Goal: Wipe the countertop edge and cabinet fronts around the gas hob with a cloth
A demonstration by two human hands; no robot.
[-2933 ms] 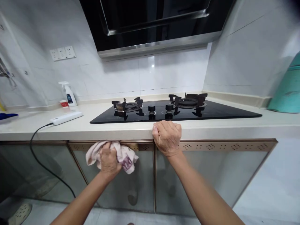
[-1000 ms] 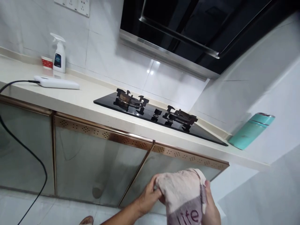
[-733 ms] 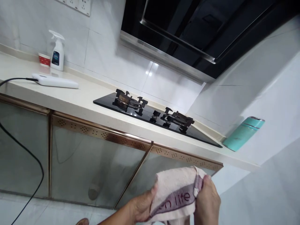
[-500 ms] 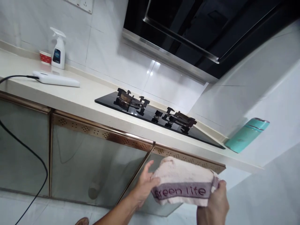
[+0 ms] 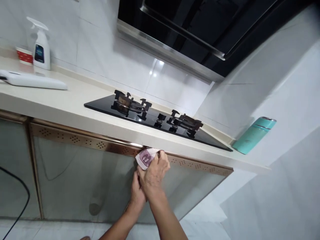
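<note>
My right hand [image 5: 153,171] grips a bunched pink-white towel [image 5: 146,158] with a purple band. The towel is up against the perforated copper-coloured strip [image 5: 120,149] along the top of the cabinet doors, just under the counter edge. Close below and to the left, my left hand [image 5: 138,190] is closed at the towel's lower end, against my right hand. The right hand partly hides its fingers. Behind the hands is a frosted glass cabinet door [image 5: 75,180].
A black gas stove [image 5: 152,119] is set in the pale counter [image 5: 80,106], under a dark range hood [image 5: 175,33]. At right leans a teal flask [image 5: 255,135]. At left are a spray bottle [image 5: 42,50], a red-and-white cup [image 5: 25,56], a white device [image 5: 37,81] and a black cable [image 5: 22,185].
The towel was spread out between both hands; now it is bunched small. Both hands have come together, moving up and left to the cabinet's top strip. The view has shifted right.
</note>
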